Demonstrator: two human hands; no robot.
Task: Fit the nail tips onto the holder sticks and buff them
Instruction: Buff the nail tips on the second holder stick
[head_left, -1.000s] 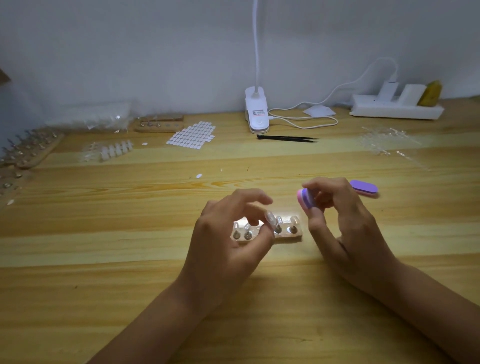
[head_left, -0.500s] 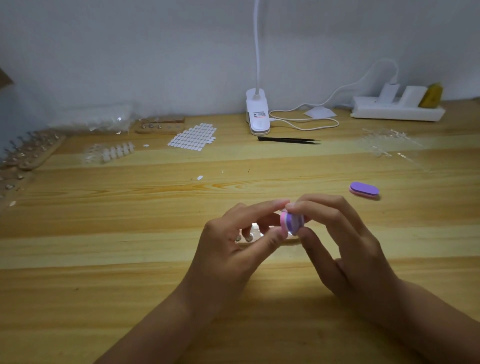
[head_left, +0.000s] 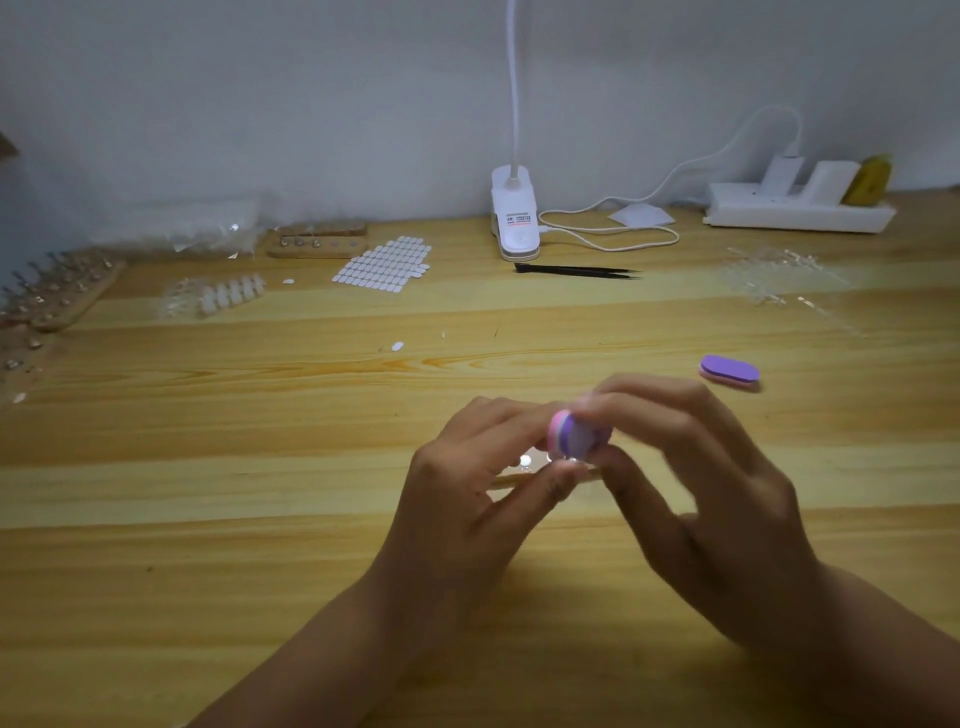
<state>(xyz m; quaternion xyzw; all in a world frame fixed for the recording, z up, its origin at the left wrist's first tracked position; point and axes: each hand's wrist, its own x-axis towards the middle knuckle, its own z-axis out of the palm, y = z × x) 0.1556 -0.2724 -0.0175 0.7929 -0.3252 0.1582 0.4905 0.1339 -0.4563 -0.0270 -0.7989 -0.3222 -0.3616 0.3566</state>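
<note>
My right hand (head_left: 701, 499) has its fingers curled round a small pink and purple buffer block (head_left: 570, 435), pinching it from the top and from below. The long side of the block runs left to right. Its round end sticks out toward my left hand (head_left: 467, 499) and the rest is hidden under my right fingers.

My left hand is bent in, with its first finger and thumb coming together right at that round end. I cannot tell if they pinch a nail tip there or just touch the block, because that spot is hidden.

The wooden holder block (head_left: 506, 480) lies on the counter (head_left: 260, 571) between my two hands, just under the buffer block. Two shiny stick tops (head_left: 525, 460) peek out. So I think the rubbing has to go down and a bit left, and my right hand is the one to do it while my left keeps things steady.

A spare buffer block (head_left: 730, 372) lies off to the right of the holder block, a little further back. Far behind the holder block are black tweezers (head_left: 576, 270) and a clip lamp (head_left: 514, 218). Back and to the left of it sit a sheet of sticky tabs (head_left: 384, 265) and a row of loose nail tips (head_left: 223, 299).
</note>
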